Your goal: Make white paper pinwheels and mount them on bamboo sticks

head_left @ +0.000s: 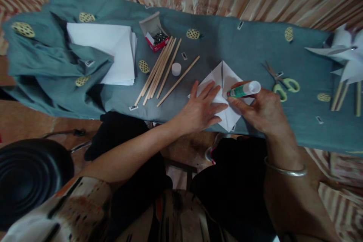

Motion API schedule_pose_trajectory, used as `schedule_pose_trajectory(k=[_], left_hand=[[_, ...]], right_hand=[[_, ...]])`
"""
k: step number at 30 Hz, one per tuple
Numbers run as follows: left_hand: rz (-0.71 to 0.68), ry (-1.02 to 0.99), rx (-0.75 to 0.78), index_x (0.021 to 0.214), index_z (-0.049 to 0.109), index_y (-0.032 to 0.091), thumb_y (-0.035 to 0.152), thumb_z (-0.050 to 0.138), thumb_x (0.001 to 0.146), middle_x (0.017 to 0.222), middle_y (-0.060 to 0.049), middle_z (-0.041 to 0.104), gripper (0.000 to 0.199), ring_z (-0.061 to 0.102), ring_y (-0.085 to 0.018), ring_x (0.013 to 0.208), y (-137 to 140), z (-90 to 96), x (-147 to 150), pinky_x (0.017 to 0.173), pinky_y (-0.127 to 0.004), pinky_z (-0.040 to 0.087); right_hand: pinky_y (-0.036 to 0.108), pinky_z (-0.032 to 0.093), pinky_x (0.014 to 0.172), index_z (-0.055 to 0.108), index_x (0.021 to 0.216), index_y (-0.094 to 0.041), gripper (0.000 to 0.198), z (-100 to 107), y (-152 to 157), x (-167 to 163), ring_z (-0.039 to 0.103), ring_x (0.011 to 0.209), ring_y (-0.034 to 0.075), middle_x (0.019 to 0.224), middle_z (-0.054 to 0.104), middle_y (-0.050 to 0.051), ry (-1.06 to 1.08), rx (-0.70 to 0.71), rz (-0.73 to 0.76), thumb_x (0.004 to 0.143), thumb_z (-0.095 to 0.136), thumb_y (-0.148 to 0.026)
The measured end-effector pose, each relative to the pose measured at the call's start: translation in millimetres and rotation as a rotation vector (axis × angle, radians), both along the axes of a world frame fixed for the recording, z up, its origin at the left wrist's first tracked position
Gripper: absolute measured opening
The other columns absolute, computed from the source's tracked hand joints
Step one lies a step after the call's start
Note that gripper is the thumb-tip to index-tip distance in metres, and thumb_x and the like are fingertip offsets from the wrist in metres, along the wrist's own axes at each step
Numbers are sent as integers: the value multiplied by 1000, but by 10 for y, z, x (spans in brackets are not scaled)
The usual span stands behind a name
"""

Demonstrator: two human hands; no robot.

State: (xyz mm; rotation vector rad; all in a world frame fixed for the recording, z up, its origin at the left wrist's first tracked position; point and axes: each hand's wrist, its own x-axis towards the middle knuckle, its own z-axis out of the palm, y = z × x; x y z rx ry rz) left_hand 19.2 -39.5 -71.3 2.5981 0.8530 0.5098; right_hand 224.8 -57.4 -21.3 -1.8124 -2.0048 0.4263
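Work surface seen from above. A grey-green cloth (258, 41) printed with yellow pineapples covers the long table. Towards its left end lies a stack of white paper (120, 53), one corner overlapped by a fold of the cloth; at the right edge, partly out of view, are white paper pinwheels (347, 51) with pale sticks below them. Near the front edge, between these two groups, a white square sheet (230, 111) lies turned as a diamond, a dark line running from its far corner towards the middle. The left hand (201, 109) rests palm down on the sheet's left part, fingers spread apart. The right hand (262, 109), over the right part, has its thumb and fingers closed around a green-and-white glue stick (241, 90) — held tilted, its lower end at the sheet. To the left, slim wooden sticks (162, 69) lie slantwise, most in a loose bunch. Green-handled scissors (279, 79) lie right of the sheet, blades slightly parted. A red box (159, 46), lid raised, holds small metallic pieces. Smallest — a white cap (176, 69) between two of the sticks.
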Motion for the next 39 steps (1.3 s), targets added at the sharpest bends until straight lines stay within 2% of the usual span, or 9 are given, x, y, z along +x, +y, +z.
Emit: schedule_pose_trajectory(k=[8,17,24,27,32,39], left_hand=[[2,-19,18,131,62,30,47,62,91,157,-14,41,44,27,-39,150,3,-51,5,116,-73,14],[6,-5,11,131,63,29,45,64,90,156,-15,42,44,27,-39,149,0,-30,9,116,-73,14],[5,-31,16,130,63,31,45,62,91,157,-12,41,42,28,-38,149,3,-60,8,116,-73,14],[6,-33,11,130,63,31,45,62,91,158,-12,40,42,28,-39,149,3,-55,9,116,-74,13],[-1,-23,-9,128,65,28,44,63,90,159,-13,38,41,26,-39,150,0,-44,7,117,-72,10],[0,-57,-4,128,64,29,44,61,92,160,-11,37,39,26,-40,150,-1,-60,6,117,-72,8]], right_hand=[[38,50,62,72,104,-22,30,5,-10,-8,63,63,22,84,74,7,-13,12,27,85,64,-43],[42,54,70,71,102,-24,25,-23,-21,-24,69,76,28,92,76,8,23,22,52,85,65,-41],[38,50,62,72,105,-22,29,-13,-39,-68,61,60,21,84,74,7,4,14,26,85,66,-42],[37,50,62,71,109,-21,31,-35,-38,-78,60,59,20,85,74,8,-3,17,30,87,64,-41],[39,53,70,71,111,-19,33,-91,-30,-107,68,75,26,91,75,10,1,64,18,87,64,-42],[43,55,80,71,108,-20,32,-100,-18,-158,71,88,29,98,77,10,82,89,-33,84,68,-40]])
